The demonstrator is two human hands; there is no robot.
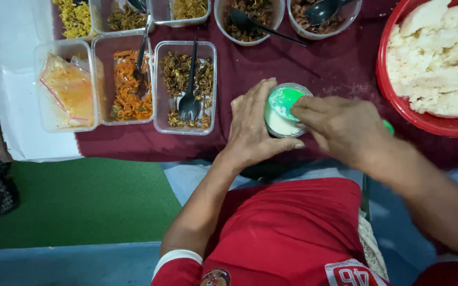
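A small round clear cup (279, 123) of white rice stands at the near edge of the dark red cloth (271, 69). My left hand (253, 124) wraps around the cup's left side. My right hand (337, 127) comes in from the right and presses a green utensil head (286, 99) down onto the rice in the cup. A bit of green handle (388, 127) shows behind the right hand.
A red basin (393, 95) of white rice sits at the right. Clear rectangular tubs hold orange shreds (128, 85), a brown mix with a black fork (189, 79), and bagged sauce (69, 87). Round bowls with black spoons (250, 21) line the back. Green mat at left.
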